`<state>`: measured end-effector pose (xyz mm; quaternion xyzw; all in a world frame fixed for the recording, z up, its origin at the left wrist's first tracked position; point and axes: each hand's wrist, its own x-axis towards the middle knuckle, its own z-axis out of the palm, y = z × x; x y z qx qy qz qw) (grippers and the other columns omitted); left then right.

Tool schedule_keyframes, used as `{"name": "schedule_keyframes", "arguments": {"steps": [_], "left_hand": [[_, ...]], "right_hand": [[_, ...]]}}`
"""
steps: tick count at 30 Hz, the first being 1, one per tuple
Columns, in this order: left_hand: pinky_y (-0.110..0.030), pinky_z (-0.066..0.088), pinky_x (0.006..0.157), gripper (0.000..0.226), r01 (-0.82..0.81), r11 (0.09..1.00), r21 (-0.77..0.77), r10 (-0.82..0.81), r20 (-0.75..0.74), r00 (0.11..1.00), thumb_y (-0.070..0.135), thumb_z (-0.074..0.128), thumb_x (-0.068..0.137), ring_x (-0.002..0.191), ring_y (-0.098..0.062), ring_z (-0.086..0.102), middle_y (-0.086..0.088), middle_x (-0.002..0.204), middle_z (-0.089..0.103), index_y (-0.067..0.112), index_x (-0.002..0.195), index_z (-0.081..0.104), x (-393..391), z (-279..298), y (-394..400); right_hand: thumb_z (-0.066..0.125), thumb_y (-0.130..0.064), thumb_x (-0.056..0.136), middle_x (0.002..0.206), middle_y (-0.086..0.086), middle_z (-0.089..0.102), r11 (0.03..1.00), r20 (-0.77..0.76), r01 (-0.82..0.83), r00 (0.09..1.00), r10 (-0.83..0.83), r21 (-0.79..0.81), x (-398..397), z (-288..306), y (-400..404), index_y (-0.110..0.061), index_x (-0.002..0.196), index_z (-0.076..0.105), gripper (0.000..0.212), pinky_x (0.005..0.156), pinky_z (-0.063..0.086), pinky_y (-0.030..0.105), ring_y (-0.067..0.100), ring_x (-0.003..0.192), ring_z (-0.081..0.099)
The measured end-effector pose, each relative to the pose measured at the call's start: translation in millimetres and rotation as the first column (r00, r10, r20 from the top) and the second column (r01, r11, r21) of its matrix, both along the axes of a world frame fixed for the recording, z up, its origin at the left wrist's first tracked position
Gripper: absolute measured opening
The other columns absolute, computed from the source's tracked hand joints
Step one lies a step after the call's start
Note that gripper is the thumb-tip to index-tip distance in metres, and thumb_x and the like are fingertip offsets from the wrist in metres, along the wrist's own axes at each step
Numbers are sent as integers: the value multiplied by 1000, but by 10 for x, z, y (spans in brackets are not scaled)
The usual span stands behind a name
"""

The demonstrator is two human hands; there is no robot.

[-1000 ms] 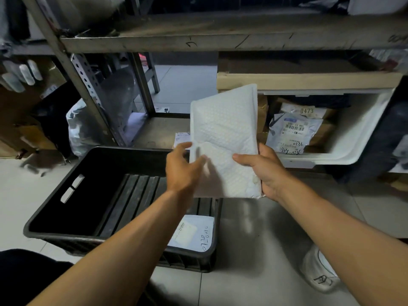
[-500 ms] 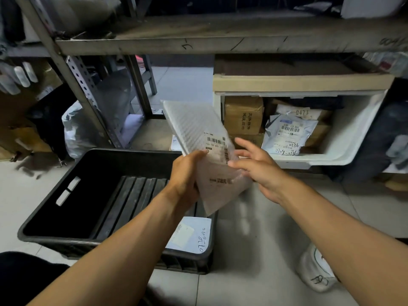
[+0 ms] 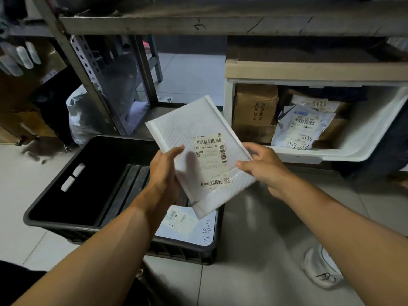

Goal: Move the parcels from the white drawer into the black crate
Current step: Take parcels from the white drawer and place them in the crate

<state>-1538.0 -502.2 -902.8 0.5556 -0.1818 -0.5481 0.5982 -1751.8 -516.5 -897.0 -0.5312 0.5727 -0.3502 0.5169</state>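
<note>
Grip, left hand (image 3: pixel 164 173): thumb lies on the label face of the white bubble mailer (image 3: pixel 198 138), fingers go behind its left edge; holding it. Grip, right hand (image 3: pixel 262 166): thumb and fingers pinch the mailer's right edge; also holding it. Mailer is held in the air, tilted, label side up, w/ a barcode shipping label (image 3: pixel 212 160) facing the camera. Position: above the right end of the black crate (image 3: pixel 66 208), between crate and white drawer (image 3: pixel 362 138).

Crate sits on the tiled floor (image 3: pixel 254 272). One flat white parcel (image 3: pixel 187 226) w/ handwritten no. lies in its near right corner, partly under the mailer.

Drawer is pulled out, to the right of the crate. Contents: brown cardboard box (image 3: pixel 254 111) at left, grey poly bag (image 3: pixel 302 127) w/ barcode label in front, further parcel marked 0473 (image 3: pixel 318 103) behind it.

Metal shelf (image 3: pixel 220 23) spans overhead. White shoe (image 3: pixel 320 268) at lower right on floor.
</note>
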Motion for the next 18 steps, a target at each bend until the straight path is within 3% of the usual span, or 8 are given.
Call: {"name": "schedule_keyframes", "arguments": {"steps": [4, 7, 11, 13, 14, 16, 18], "left_hand": [[-28, 54, 62, 47, -72, 996, -57, 73, 22, 997, 17, 62, 95, 94, -20, 68, -2, 124, 70, 25, 139, 49, 472, -138, -87], [-24, 51, 52, 56, -87, 996, 27, 83, 113, 990, 20, 65, 94, 88, -17, 66, 1, 127, 65, 35, 144, 44, 796, -279, -132], [-38, 59, 63, 18, -164, 963, 216, 78, 359, 930, 16, 72, 88, 92, -28, 65, -13, 111, 65, 20, 100, 59, 1183, -505, -169], [-49, 61, 77, 18, -152, 927, 343, -46, 506, 861, 16, 75, 86, 88, -33, 66, -17, 95, 64, 14, 87, 57, 1365, -688, -122], [-51, 61, 81, 18, -131, 907, 399, -125, 554, 823, 16, 75, 86, 85, -33, 66, -20, 94, 65, 12, 90, 57, 1449, -788, -83], [-45, 61, 76, 21, -65, 851, 521, -304, 590, 748, 14, 71, 91, 84, -32, 68, -21, 100, 66, 10, 108, 60, 1571, -943, 30], [-36, 56, 64, 15, 51, 746, 664, -540, 558, 630, 11, 62, 97, 73, -29, 67, -21, 96, 68, 10, 112, 61, 1655, -1100, 126]], "right_hand": [[68, 0, 91, 106, -10, 70, 997, -108, -78, 991, 77, -7, 184, -145, -110, -33, 118, 63, 44, 75, 54, 21, 4, 92, 67], [69, -1, 90, 104, -11, 69, 991, -169, -137, 976, 134, -7, 381, -299, -220, -32, 116, 65, 40, 80, 54, 25, 8, 95, 66], [69, 1, 86, 111, -4, 69, 969, -357, -243, 910, 209, -52, 650, -512, -442, -22, 122, 68, 42, 81, 47, 25, 14, 101, 63], [69, -2, 85, 113, -7, 68, 946, -473, -323, 839, 268, -36, 792, -658, -556, -22, 122, 69, 42, 82, 43, 22, 13, 104, 63], [69, -3, 85, 113, -7, 69, 936, -508, -352, 808, 299, -9, 867, -747, -594, -24, 122, 69, 42, 83, 43, 22, 13, 105, 63], [69, -7, 87, 116, -5, 70, 914, -556, -401, 746, 368, 66, 1016, -933, -621, -28, 124, 68, 43, 83, 45, 24, 16, 106, 65], [69, -9, 88, 123, -1, 68, 883, -609, -447, 663, 435, 143, 1142, -1127, -643, -27, 130, 65, 45, 85, 44, 25, 21, 111, 63]]}}
